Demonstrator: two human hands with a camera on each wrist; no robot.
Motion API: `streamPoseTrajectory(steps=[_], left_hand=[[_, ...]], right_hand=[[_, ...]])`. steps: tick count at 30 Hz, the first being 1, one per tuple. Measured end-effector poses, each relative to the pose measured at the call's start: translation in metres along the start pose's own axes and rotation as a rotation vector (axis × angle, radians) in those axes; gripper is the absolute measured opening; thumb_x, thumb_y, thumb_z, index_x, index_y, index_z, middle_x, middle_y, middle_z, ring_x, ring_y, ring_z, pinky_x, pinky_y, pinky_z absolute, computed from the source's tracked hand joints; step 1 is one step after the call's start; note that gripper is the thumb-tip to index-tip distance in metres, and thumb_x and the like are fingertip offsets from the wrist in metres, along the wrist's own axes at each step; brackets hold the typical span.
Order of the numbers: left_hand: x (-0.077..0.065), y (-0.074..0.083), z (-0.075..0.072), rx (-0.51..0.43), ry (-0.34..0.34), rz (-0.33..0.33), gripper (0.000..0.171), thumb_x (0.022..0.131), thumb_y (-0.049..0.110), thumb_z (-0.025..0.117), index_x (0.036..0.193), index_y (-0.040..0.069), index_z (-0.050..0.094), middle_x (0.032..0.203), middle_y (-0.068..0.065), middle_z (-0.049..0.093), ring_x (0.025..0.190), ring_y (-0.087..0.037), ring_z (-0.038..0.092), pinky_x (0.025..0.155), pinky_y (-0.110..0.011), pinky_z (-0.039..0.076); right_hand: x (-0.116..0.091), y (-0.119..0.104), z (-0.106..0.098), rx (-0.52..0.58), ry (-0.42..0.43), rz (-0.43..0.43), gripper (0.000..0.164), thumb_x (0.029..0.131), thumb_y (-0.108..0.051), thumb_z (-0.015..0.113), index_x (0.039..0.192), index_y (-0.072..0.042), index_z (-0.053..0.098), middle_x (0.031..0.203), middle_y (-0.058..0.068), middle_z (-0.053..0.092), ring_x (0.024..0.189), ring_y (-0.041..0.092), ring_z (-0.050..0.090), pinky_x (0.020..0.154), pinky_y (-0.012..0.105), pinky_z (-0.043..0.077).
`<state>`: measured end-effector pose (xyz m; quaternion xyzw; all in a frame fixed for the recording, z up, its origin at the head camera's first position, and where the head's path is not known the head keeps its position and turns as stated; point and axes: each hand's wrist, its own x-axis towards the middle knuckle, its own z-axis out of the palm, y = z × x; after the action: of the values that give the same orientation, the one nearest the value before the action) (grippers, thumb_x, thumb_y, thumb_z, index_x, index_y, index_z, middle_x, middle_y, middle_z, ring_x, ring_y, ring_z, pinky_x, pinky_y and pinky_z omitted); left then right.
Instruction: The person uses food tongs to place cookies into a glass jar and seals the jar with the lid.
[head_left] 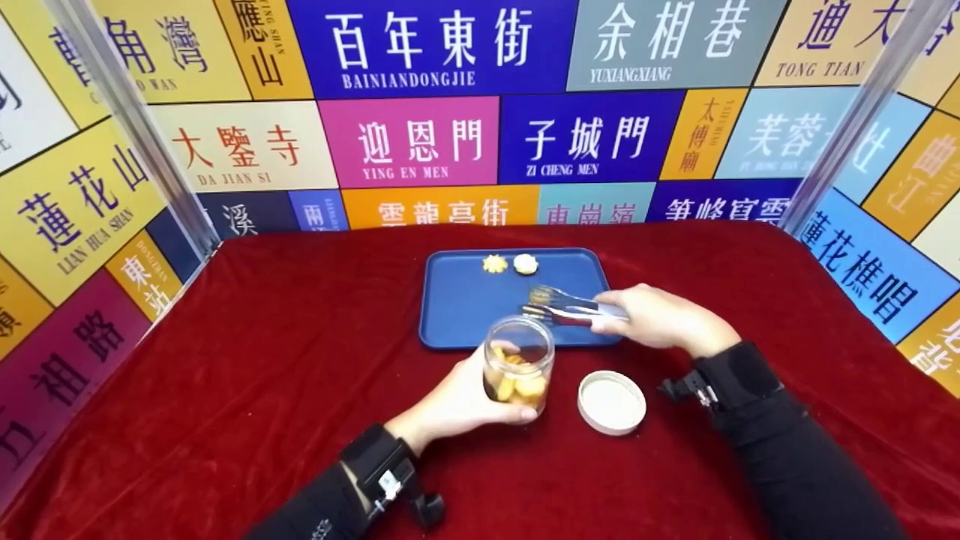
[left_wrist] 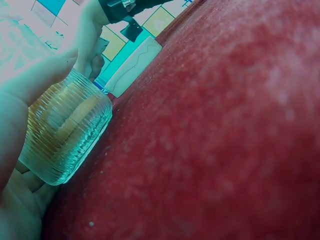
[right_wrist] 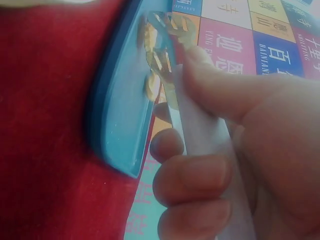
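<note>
My left hand [head_left: 469, 401] grips a clear ribbed jar [left_wrist: 92, 117] round its side, the thumb near the front. The jar has no lid on and holds several yellow-brown biscuits [head_left: 521, 384] in its lower part. My right hand [head_left: 660, 319] holds metal tongs [right_wrist: 197, 115] by the pale handles, with the fingers curled round them. The slotted tong heads hang over the blue tray [head_left: 454, 300], just beyond the jar's mouth. Two small pieces lie at the tray's far side: a yellow flower-shaped biscuit [head_left: 494, 263] and a round whitish-topped one [head_left: 526, 264].
A round white lid [head_left: 612, 403] lies on the red cloth [head_left: 300, 322] to the right of the jar, below my right wrist. Panels with printed signs [head_left: 431, 45] stand behind and beside the table, with metal posts [head_left: 165, 165] at the corners.
</note>
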<state>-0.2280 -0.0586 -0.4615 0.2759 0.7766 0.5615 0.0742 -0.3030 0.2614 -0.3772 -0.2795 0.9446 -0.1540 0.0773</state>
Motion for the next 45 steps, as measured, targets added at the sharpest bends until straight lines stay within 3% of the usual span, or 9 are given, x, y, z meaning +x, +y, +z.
streamPoseTrajectory(steps=[9,19,25,34,40,45], left_hand=[[0.001,-0.001,0.002,-0.017,-0.013,-0.005,0.089,0.076,0.029,0.098,0.148,0.007,0.05,0.129,0.008,0.069,0.117,-0.009,0.066,0.108,-0.032,0.05],[0.0,-0.002,0.002,-0.005,-0.005,-0.006,0.088,0.076,0.031,0.098,0.147,0.008,0.051,0.128,0.008,0.07,0.116,-0.009,0.067,0.108,-0.032,0.05],[0.001,-0.001,0.002,-0.006,-0.005,-0.003,0.086,0.076,0.031,0.098,0.147,0.015,0.052,0.129,0.01,0.07,0.117,-0.009,0.066,0.109,-0.032,0.05],[0.0,-0.001,0.002,-0.001,-0.002,-0.006,0.089,0.076,0.03,0.098,0.147,0.007,0.051,0.128,0.007,0.07,0.116,-0.009,0.066,0.108,-0.032,0.05],[0.0,-0.001,0.001,-0.005,-0.006,0.006,0.089,0.076,0.029,0.098,0.147,0.006,0.05,0.128,0.008,0.07,0.116,-0.009,0.066,0.108,-0.032,0.05],[0.0,-0.001,0.0,0.003,-0.004,0.004,0.089,0.076,0.03,0.098,0.148,0.007,0.05,0.128,0.009,0.07,0.117,-0.009,0.066,0.109,-0.031,0.05]], right_hand=[[-0.003,0.001,0.005,0.059,-0.029,0.042,0.037,0.105,-0.039,0.068,0.125,-0.008,0.068,0.096,0.003,0.066,0.082,0.019,0.058,0.076,0.038,0.046],[0.003,0.006,0.018,0.048,-0.012,0.043,0.053,0.105,-0.04,0.067,0.143,-0.003,0.062,0.117,0.011,0.071,0.099,0.026,0.064,0.091,0.046,0.053],[0.001,0.009,0.019,0.009,0.017,0.035,0.058,0.105,-0.04,0.068,0.147,-0.002,0.059,0.127,0.016,0.07,0.104,0.029,0.065,0.096,0.05,0.053],[-0.004,0.008,0.013,0.032,0.056,-0.017,0.052,0.106,-0.038,0.068,0.144,-0.002,0.063,0.118,0.011,0.072,0.097,0.023,0.065,0.09,0.046,0.053],[-0.015,0.003,-0.005,0.057,0.092,0.006,0.043,0.106,-0.038,0.067,0.139,-0.011,0.067,0.1,0.001,0.07,0.088,0.019,0.062,0.082,0.04,0.049],[-0.026,-0.003,-0.021,0.044,0.105,0.008,0.039,0.107,-0.04,0.066,0.137,-0.015,0.068,0.1,-0.002,0.07,0.089,0.018,0.062,0.083,0.04,0.049]])
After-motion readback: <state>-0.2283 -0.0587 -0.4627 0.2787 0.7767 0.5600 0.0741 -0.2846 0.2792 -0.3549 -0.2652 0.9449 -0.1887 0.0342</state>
